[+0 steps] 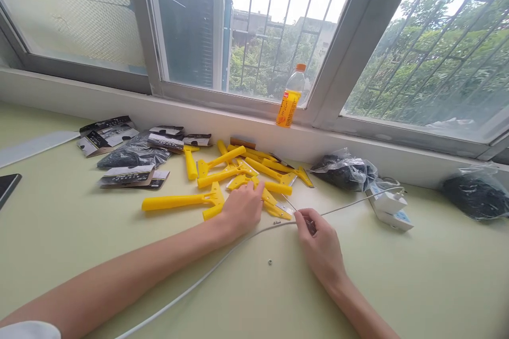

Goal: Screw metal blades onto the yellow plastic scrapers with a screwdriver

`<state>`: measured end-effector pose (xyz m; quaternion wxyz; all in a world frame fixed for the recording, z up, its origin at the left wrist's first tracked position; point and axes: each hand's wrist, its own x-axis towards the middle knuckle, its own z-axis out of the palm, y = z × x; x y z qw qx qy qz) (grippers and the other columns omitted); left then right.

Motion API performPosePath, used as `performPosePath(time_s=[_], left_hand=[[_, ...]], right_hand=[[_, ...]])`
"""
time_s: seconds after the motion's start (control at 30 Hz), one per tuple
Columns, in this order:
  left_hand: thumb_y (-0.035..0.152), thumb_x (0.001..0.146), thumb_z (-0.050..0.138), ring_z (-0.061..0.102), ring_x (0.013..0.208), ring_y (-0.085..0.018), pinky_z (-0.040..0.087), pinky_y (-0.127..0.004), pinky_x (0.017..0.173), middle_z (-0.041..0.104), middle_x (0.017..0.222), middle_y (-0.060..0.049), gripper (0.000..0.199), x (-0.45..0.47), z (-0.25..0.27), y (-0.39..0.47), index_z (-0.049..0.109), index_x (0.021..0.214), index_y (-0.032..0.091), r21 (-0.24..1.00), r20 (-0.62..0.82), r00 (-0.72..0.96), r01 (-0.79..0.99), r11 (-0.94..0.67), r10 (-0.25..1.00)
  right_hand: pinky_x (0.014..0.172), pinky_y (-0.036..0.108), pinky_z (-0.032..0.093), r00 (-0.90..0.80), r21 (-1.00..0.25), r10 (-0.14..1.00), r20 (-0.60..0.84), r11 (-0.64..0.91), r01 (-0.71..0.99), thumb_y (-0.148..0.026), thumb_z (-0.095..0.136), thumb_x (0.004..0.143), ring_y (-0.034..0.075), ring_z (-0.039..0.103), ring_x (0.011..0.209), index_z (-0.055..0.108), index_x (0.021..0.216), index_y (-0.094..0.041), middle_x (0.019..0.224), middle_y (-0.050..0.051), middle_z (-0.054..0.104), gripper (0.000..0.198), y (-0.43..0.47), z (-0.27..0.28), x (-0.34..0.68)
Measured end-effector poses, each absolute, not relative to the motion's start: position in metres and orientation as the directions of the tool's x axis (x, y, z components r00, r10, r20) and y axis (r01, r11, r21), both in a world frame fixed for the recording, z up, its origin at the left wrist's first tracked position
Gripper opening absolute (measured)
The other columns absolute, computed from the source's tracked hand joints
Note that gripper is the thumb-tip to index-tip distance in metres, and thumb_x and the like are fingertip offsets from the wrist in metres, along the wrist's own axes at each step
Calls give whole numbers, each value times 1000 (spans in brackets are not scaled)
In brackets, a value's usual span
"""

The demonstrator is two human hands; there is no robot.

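Among a pile of yellow scrapers point(222, 174), my left hand point(243, 206) is closed on one yellow scraper point(274, 205), whose head with a metal plate points right. The fingers cover part of it. My right hand point(321, 246) is closed around the dark handle of a screwdriver point(291, 204). Its thin shaft slants up and left, close to the scraper head; whether the tip touches anything I cannot tell. Small metal pieces point(277, 222) lie just below the scraper, and a little nut-like part point(270, 262) rests nearer to me.
A white cable point(199, 285) crosses the table beneath my hands to a power strip point(387, 209). Black-filled plastic bags point(345, 170) and printed card sleeves point(127, 176) lie toward the wall. An orange-capped bottle point(290, 99) stands by the window. A dark device point(8, 188) sits far left.
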<state>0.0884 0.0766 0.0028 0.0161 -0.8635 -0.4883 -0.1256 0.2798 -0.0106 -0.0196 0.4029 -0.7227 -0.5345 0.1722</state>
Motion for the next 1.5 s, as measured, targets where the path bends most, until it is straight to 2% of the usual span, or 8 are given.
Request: performPosePath(time_s=[0.17, 0.33, 0.47, 0.63, 0.9, 1.07, 1.3, 1.5], left_hand=[[35, 100, 47, 58, 98, -31, 47, -43, 81, 61, 108, -14, 45, 90, -8, 73, 55, 140, 15, -21, 372, 512, 839, -544, 775], [39, 101, 47, 55, 101, -32, 44, -47, 87, 61, 112, -16, 51, 92, -9, 72, 53, 146, 16, -82, 468, 528, 824, -560, 709], [40, 102, 47, 55, 110, -32, 42, -46, 93, 60, 128, -18, 61, 92, -10, 73, 41, 157, 14, -72, 528, 544, 794, -604, 653], [36, 102, 48, 50, 127, -32, 38, -47, 102, 53, 145, -19, 63, 91, -12, 74, 37, 159, 13, -90, 587, 525, 799, -595, 616], [30, 102, 44, 51, 125, -33, 36, -48, 102, 55, 141, -20, 55, 87, -9, 68, 43, 154, 14, -111, 597, 506, 821, -560, 623], [30, 103, 38, 50, 126, -34, 34, -51, 104, 55, 140, -21, 49, 84, -7, 64, 48, 148, 14, -119, 620, 511, 811, -572, 595], [30, 102, 37, 42, 136, -35, 28, -53, 109, 51, 146, -19, 43, 80, -6, 62, 51, 141, 17, -93, 652, 471, 828, -553, 594], [30, 100, 39, 42, 132, -38, 30, -56, 105, 50, 143, -22, 42, 78, -8, 64, 52, 137, 15, -33, 670, 398, 859, -510, 627]], right_hand=[[80, 30, 47, 352, -791, 892, 285, 11, 612, -55, 52, 92, 18, 60, 88, 68, 100, -22, 101, 4, 69, 37, -4, -25, 284], [79, 32, 47, 284, -730, 886, 367, 85, 678, -46, 50, 94, 19, 58, 89, 69, 103, -21, 102, 7, 67, 33, -1, -31, 286], [87, 35, 48, 294, -716, 870, 396, 92, 692, -33, 50, 92, 19, 58, 93, 68, 110, -18, 101, 8, 65, 30, 2, -32, 288], [90, 34, 48, 295, -698, 863, 411, 90, 710, -21, 49, 89, 17, 58, 90, 68, 112, -17, 103, 8, 64, 30, 5, -32, 288], [81, 29, 47, 332, -701, 847, 414, 64, 711, -18, 53, 89, 15, 58, 81, 66, 89, -14, 90, 6, 65, 14, 1, -31, 286], [83, 26, 47, 387, -678, 811, 438, 16, 735, -11, 52, 90, 12, 57, 85, 67, 92, -11, 94, 5, 64, 14, 2, -27, 287], [88, 30, 50, 445, -614, 814, 374, -142, 776, -29, 54, 101, 13, 59, 92, 64, 99, -10, 103, 6, 63, 21, -3, -22, 276], [91, 33, 52, 398, -522, 876, 274, -212, 826, -43, 55, 102, 13, 63, 92, 66, 97, -11, 98, 6, 66, 34, -4, -18, 267]])
